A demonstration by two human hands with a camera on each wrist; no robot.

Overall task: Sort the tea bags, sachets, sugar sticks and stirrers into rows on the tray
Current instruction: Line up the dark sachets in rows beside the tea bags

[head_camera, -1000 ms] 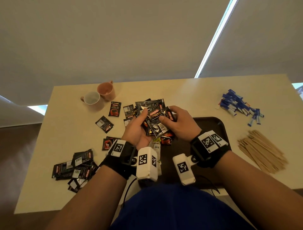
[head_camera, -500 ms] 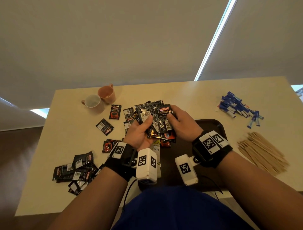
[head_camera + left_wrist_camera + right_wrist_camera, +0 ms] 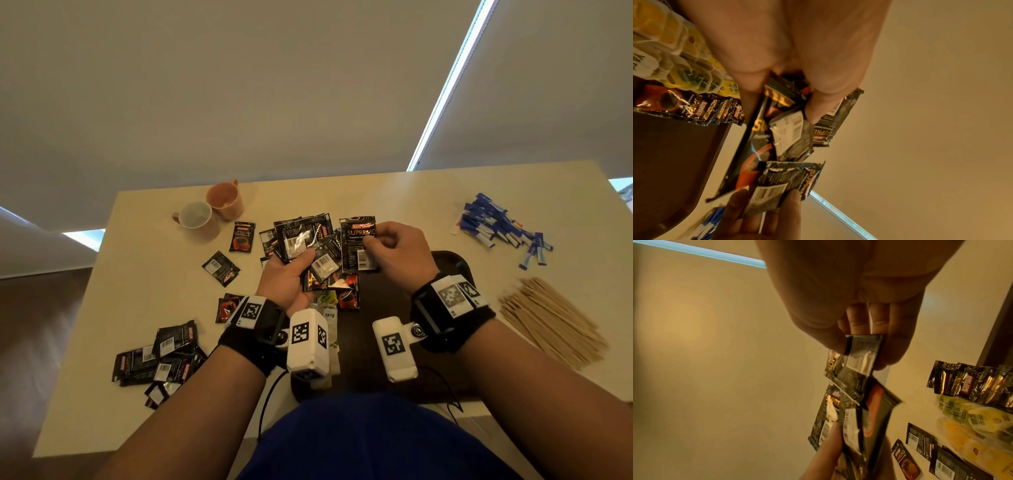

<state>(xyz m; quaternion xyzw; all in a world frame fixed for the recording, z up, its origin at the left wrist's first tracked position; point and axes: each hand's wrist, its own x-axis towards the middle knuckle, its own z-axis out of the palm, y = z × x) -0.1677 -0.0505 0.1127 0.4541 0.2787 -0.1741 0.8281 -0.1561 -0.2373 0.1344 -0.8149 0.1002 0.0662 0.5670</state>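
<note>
1. Left hand (image 3: 286, 279) grips a fanned bunch of black foil coffee sachets (image 3: 303, 238); right hand (image 3: 399, 251) pinches one black sachet (image 3: 359, 245), above the dark brown tray (image 3: 452, 265).
2. Risk: loosely fanned sachets could slip and scatter.

- Head view: dim, warm indoor light; bright bluish daylight enters through a thin gap between blinds (image 3: 448, 85) at far right, and paler slits at far left
- Wide-angle bending curves the table (image 3: 394, 192) edges (strongest at the corners)
- Glare glints off the foil sachets (image 3: 301, 240); soft shadows beneath the mugs (image 3: 209, 216)
- Wrist views: yellow-orange cast; palms blurred, noisy; sachets (image 3: 789, 129) partly smeared
</note>
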